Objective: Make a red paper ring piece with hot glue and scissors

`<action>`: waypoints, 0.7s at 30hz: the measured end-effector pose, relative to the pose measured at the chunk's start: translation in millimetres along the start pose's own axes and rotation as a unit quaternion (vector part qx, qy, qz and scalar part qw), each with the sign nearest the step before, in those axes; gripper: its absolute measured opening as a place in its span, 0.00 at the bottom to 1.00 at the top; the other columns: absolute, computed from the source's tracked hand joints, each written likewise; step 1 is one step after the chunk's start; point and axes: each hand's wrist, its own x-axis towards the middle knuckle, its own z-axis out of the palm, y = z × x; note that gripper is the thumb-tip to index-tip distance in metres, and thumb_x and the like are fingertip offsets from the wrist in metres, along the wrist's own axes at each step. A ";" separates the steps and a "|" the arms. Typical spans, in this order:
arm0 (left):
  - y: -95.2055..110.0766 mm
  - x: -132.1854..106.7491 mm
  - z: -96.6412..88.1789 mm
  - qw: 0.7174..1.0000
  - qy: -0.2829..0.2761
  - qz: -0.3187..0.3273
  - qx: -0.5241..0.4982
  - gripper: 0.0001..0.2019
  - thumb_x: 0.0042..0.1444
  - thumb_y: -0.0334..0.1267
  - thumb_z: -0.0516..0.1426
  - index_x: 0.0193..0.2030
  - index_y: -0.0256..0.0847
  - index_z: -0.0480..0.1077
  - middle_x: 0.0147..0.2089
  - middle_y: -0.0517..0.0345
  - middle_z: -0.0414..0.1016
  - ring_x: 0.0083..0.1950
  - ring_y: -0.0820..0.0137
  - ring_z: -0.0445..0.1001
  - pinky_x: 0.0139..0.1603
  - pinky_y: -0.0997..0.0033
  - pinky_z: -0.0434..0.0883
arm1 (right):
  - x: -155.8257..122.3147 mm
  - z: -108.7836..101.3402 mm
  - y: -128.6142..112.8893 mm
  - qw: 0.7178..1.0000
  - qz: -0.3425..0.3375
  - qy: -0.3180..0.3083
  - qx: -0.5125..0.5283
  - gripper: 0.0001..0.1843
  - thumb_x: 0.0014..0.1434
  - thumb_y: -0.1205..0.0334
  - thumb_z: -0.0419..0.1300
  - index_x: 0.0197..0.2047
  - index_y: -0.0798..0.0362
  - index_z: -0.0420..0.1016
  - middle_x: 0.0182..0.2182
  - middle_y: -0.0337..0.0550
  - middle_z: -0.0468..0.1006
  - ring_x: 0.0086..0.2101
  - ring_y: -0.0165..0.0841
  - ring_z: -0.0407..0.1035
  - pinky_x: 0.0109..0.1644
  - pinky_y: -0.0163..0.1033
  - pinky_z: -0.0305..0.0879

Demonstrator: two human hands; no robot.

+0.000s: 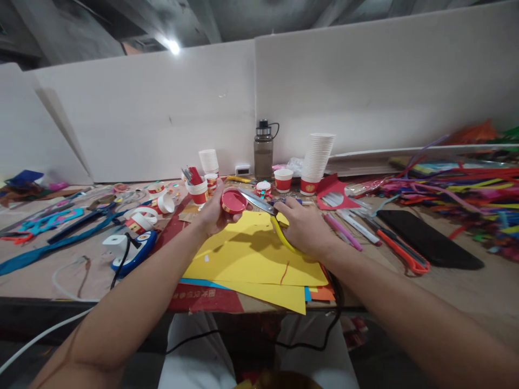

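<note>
My left hand [211,214] is closed round a short cut-down paper cup [234,201] whose red inside faces me. In my right hand [302,224] is a pair of scissors [279,232] with yellow handles. Their metal blades point left, and the tips reach the cup's rim; whether they touch it I cannot tell. Both hands are above yellow paper sheets [259,254]. A small cut cup piece with blue bits [263,189] lies just beyond the blades.
Behind stand a water bottle [263,154], a tall stack of paper cups [318,162] and a cup of pens [197,190]. At right lie a box cutter [403,251], a black phone [430,237] and colourful pipe cleaners [466,197]. A blue power strip [135,254] sits left.
</note>
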 end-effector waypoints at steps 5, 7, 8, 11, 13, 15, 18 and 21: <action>1.7 -1.6 0.5 1.000 -0.004 -0.003 0.011 0.30 0.58 0.65 0.43 0.40 0.37 0.67 0.29 0.48 0.77 0.17 0.75 0.68 0.13 0.80 0.57 | 0.9 -0.7 0.2 1.000 0.002 -0.013 -0.009 0.21 0.60 0.58 0.53 0.56 0.49 0.69 0.47 0.49 0.73 0.35 0.37 0.70 0.34 0.39 0.56; 3.1 -2.6 1.6 1.000 -0.007 -0.003 0.010 0.30 0.58 0.65 0.43 0.40 0.37 0.67 0.29 0.48 0.77 0.16 0.75 0.68 0.12 0.80 0.57 | 1.0 -1.5 0.2 1.000 -0.001 -0.013 -0.006 0.22 0.60 0.59 0.53 0.57 0.49 0.69 0.47 0.49 0.73 0.35 0.37 0.70 0.34 0.39 0.56; 3.8 -3.1 2.4 1.000 -0.008 -0.002 0.009 0.30 0.58 0.65 0.43 0.39 0.37 0.67 0.28 0.48 0.77 0.16 0.75 0.67 0.12 0.80 0.56 | 1.0 -2.0 0.0 1.000 -0.002 -0.013 -0.003 0.22 0.60 0.59 0.53 0.57 0.49 0.69 0.47 0.49 0.73 0.35 0.37 0.70 0.34 0.39 0.56; 6.2 -4.4 4.7 1.000 -0.010 -0.001 0.007 0.30 0.59 0.64 0.42 0.38 0.36 0.66 0.27 0.48 0.76 0.16 0.76 0.66 0.12 0.81 0.55 | 1.1 -3.1 -0.6 1.000 0.000 -0.015 0.001 0.21 0.59 0.59 0.53 0.56 0.50 0.69 0.47 0.49 0.73 0.35 0.37 0.70 0.34 0.39 0.56; 8.0 -5.1 5.7 1.000 -0.011 -0.004 0.008 0.30 0.59 0.64 0.42 0.37 0.37 0.66 0.26 0.48 0.76 0.15 0.76 0.66 0.11 0.81 0.54 | 1.2 -3.1 -0.8 1.000 0.001 -0.017 0.002 0.20 0.59 0.60 0.54 0.55 0.50 0.70 0.47 0.49 0.73 0.35 0.37 0.70 0.35 0.39 0.56; 9.2 -5.3 5.6 1.000 -0.013 -0.007 0.010 0.29 0.59 0.64 0.41 0.37 0.37 0.65 0.26 0.49 0.76 0.15 0.76 0.66 0.11 0.81 0.53 | 1.1 -2.3 -0.5 1.000 -0.001 -0.013 0.002 0.20 0.59 0.60 0.54 0.54 0.50 0.71 0.47 0.48 0.73 0.35 0.38 0.70 0.35 0.39 0.56; 8.5 -4.7 3.4 1.000 -0.020 -0.009 0.017 0.30 0.59 0.65 0.41 0.37 0.37 0.65 0.26 0.49 0.76 0.15 0.75 0.66 0.11 0.81 0.53 | 0.5 -0.4 0.7 1.000 -0.007 0.009 0.007 0.19 0.59 0.58 0.54 0.53 0.50 0.71 0.47 0.47 0.73 0.35 0.38 0.70 0.34 0.39 0.55; 4.7 -3.3 0.6 0.999 -0.036 -0.023 0.030 0.30 0.58 0.66 0.42 0.37 0.37 0.65 0.26 0.49 0.76 0.15 0.75 0.67 0.11 0.80 0.54 | 0.0 1.1 2.1 1.000 -0.013 0.023 0.001 0.21 0.59 0.55 0.54 0.55 0.48 0.69 0.46 0.45 0.73 0.33 0.37 0.71 0.32 0.39 0.54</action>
